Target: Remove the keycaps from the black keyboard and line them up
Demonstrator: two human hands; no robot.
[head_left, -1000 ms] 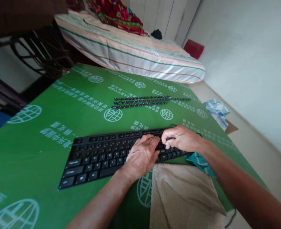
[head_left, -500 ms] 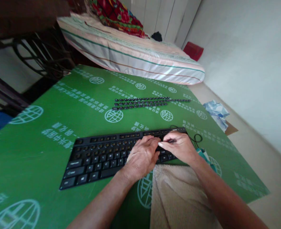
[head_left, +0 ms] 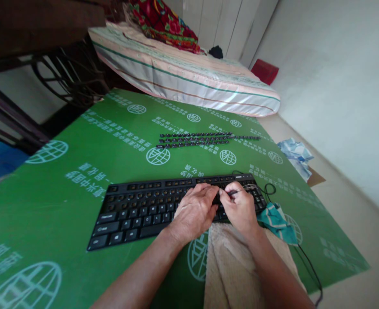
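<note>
A black keyboard (head_left: 149, 219) lies on the green table. Lettered keycaps sit in its lower rows, while the upper rows show bare key sockets. My left hand (head_left: 197, 206) rests over the middle of the keyboard with its fingers stretched out and lying flat. Just right of it, my right hand (head_left: 239, 206) is closed in a pinch around a thin metal tool (head_left: 250, 186), whose light, wire-like end sticks out past the knuckles. Its working tip is by my left fingertips, and the keys there are hidden. Beyond the keyboard, loose black keycaps (head_left: 194, 140) are lined up in several rows.
A beige cloth (head_left: 223, 266) lies under my right forearm on the green table (head_left: 63, 214). Beside the keyboard's right end are a teal cloth (head_left: 278, 223) and a black cable (head_left: 270, 189). A bed (head_left: 183, 81) stands behind the table, with a wall to the right.
My right hand has turned and drawn in closer to my left fingers, and the tool's light end now shows. My left hand stays on the keyboard. The whole view has shifted slightly.
</note>
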